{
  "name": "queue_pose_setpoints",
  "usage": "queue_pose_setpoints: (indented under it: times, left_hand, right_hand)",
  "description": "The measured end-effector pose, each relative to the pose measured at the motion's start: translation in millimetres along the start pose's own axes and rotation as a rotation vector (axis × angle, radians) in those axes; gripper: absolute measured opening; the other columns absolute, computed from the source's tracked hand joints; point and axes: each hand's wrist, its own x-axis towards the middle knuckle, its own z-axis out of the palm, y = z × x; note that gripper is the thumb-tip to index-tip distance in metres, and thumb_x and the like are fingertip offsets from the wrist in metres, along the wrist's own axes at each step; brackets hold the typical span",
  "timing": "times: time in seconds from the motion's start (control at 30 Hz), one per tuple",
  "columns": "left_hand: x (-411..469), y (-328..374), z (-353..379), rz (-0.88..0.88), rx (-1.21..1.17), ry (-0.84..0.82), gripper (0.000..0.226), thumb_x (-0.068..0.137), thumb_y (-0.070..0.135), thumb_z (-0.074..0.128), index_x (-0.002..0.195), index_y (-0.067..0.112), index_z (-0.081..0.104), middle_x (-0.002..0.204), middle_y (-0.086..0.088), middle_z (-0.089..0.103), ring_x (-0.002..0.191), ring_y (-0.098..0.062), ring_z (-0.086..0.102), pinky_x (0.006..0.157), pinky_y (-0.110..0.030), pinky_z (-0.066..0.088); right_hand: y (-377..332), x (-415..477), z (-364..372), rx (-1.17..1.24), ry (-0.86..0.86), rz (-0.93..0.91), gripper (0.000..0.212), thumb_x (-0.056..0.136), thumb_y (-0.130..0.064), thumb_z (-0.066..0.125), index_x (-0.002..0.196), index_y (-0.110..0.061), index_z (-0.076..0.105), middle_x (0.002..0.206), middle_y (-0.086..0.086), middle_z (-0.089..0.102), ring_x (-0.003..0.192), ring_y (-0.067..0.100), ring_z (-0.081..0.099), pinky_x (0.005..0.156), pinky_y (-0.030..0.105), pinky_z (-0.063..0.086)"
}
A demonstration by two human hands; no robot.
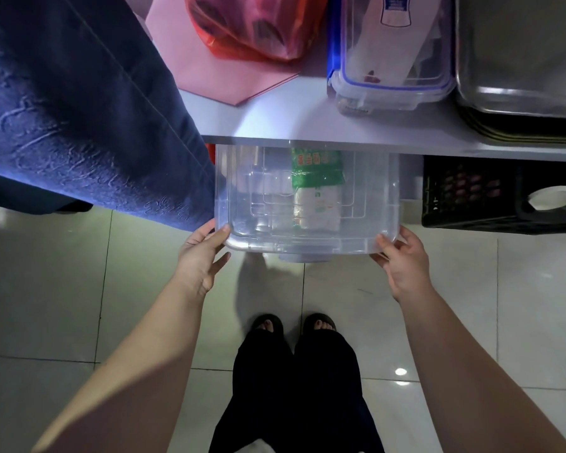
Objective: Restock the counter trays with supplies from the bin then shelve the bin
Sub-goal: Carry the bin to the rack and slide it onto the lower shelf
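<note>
A clear plastic bin [258,204] sits half under a white shelf board [275,125], its near end sticking out over the tiled floor. Inside it lies a green and white packet [317,188]. My left hand [201,256] grips the bin's near left corner, thumb on the rim. My right hand [404,259] grips the near right corner in the same way. The bin's far end is hidden beneath the shelf.
On the shelf stand a red plastic bag [252,24] on pink paper, a clear blue-latched lidded box [392,50] and a steel tray [523,53]. A black crate [471,194] sits right of the bin. Dark blue cloth [72,103] hangs at its left.
</note>
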Motion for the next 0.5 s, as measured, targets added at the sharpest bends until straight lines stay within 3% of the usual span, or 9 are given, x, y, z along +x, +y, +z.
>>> queue_pose_setpoints:
  times: [0.13,0.23,0.3,0.4,0.43,0.5]
  left_hand:
    - [-10,-8,6,0.105,-0.052,0.105,0.046,0.081,0.009,0.074,0.125,0.011,0.058,0.094,0.001,0.07,0.09,-0.012,0.066,0.082,-0.031,0.054]
    - [-21,-22,6,0.141,-0.076,0.107,0.061,0.079,0.006,0.075,0.133,0.015,0.049,0.121,-0.008,0.064,0.097,-0.014,0.065,0.088,-0.035,0.053]
    - [-32,-35,4,0.235,0.094,0.182,0.069,0.075,0.012,0.08,0.135,0.02,0.047,0.131,-0.005,0.056,0.108,-0.015,0.058,0.094,-0.035,0.049]
    - [-45,-51,-1,0.739,0.648,0.23,0.068,0.069,0.023,0.084,0.128,0.026,0.05,0.128,0.009,0.054,0.118,-0.015,0.049,0.102,-0.029,0.038]
    - [-45,-53,0,0.914,0.812,0.187,0.065,0.071,0.025,0.083,0.127,0.026,0.051,0.13,0.008,0.054,0.122,-0.018,0.046,0.107,-0.028,0.032]
    - [-43,-51,7,1.096,1.031,0.058,0.062,0.075,0.03,0.078,0.131,0.025,0.051,0.139,0.001,0.05,0.131,-0.024,0.038,0.113,-0.031,0.024]
  right_hand:
    - [10,-15,3,-0.002,0.069,0.011,0.047,0.086,-0.019,0.069,0.128,-0.017,0.048,0.11,0.011,0.064,0.097,0.022,0.066,0.083,0.039,0.056]
    - [25,-33,8,0.15,0.043,0.127,0.049,0.088,-0.023,0.066,0.13,-0.011,0.045,0.118,0.013,0.058,0.105,0.029,0.062,0.087,0.045,0.054]
    - [38,-48,15,0.147,-0.033,0.219,0.045,0.089,-0.023,0.064,0.128,-0.01,0.046,0.122,0.014,0.056,0.109,0.032,0.06,0.088,0.044,0.051]
    - [51,-66,32,0.204,-0.162,0.354,0.036,0.082,-0.026,0.067,0.113,-0.015,0.052,0.121,0.012,0.056,0.113,0.034,0.055,0.093,0.046,0.048]
    - [52,-69,39,0.243,-0.188,0.386,0.039,0.078,-0.027,0.069,0.111,-0.016,0.053,0.12,0.012,0.056,0.113,0.034,0.054,0.095,0.048,0.046]
    - [53,-68,51,0.324,-0.216,0.42,0.04,0.074,-0.029,0.07,0.109,-0.016,0.055,0.121,0.011,0.056,0.111,0.03,0.055,0.1,0.05,0.043]
